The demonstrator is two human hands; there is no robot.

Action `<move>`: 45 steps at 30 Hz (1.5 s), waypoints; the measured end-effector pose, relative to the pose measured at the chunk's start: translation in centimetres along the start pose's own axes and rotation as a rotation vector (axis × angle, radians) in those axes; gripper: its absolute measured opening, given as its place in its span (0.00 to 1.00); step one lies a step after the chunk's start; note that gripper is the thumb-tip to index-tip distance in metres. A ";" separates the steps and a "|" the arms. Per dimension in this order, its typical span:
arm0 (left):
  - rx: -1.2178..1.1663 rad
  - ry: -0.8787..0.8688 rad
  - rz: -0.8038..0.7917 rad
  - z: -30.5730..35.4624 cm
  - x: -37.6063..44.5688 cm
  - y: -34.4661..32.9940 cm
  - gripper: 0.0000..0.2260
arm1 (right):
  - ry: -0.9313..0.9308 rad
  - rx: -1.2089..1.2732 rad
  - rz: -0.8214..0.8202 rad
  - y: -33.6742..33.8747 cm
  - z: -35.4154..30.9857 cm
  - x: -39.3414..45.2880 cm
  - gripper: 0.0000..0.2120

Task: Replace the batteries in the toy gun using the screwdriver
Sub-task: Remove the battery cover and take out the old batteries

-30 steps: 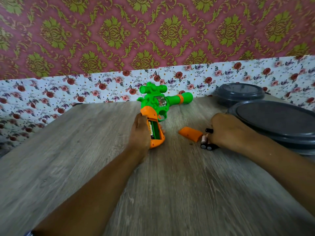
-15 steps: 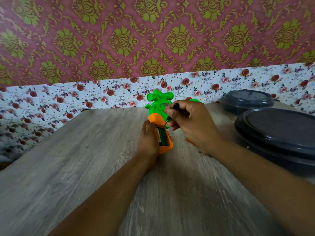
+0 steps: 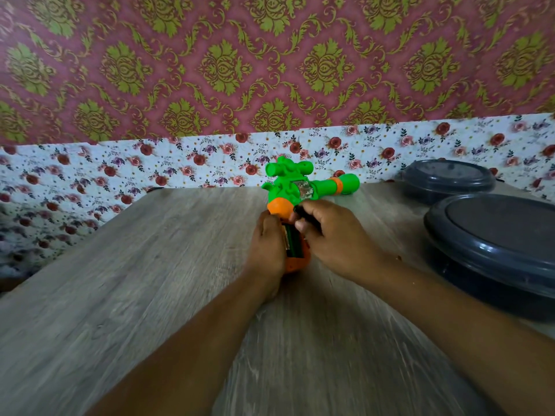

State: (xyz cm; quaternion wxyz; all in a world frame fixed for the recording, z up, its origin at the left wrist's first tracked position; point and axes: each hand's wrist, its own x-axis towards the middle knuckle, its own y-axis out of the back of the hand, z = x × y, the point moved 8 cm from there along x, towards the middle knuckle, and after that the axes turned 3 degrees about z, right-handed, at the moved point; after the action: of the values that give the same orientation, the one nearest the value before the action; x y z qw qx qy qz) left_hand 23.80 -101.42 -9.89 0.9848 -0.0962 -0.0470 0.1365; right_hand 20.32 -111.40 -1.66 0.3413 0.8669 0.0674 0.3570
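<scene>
The left hand (image 3: 267, 244) grips the orange handle of the toy gun (image 3: 295, 190), steadying it on the table (image 3: 150, 280). The right hand (image 3: 327, 235) pinches a black battery (image 3: 303, 213) over the open slot; it likely should go in end-first, then be pressed flat.

My hands (image 3: 300, 238) and forearms are bare: no sleeves, no rings, no watch, no bracelets on me.

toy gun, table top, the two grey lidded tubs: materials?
Toy gun: moulded plastic by the look, glossy green body, orange grip, rounded seams. Table top: grey wood-grain, matte; looks like printed laminate, but real wood can't be ruled out. Grey tubs: likely plastic, smooth with a soft sheen on the rolled lid rims.
</scene>
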 end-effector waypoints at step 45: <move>0.216 -0.131 0.073 1.9 -1.8 0.1 0.26 | -0.679 -0.605 -0.288 8.9 6.9 -5.5 0.06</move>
State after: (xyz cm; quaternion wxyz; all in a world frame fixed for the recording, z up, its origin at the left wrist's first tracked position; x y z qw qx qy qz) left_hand 21.84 -101.45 -8.14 0.9786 0.0180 -0.0925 0.1827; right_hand 19.76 -123.92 -2.65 0.6272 0.7780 -0.0355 0.0064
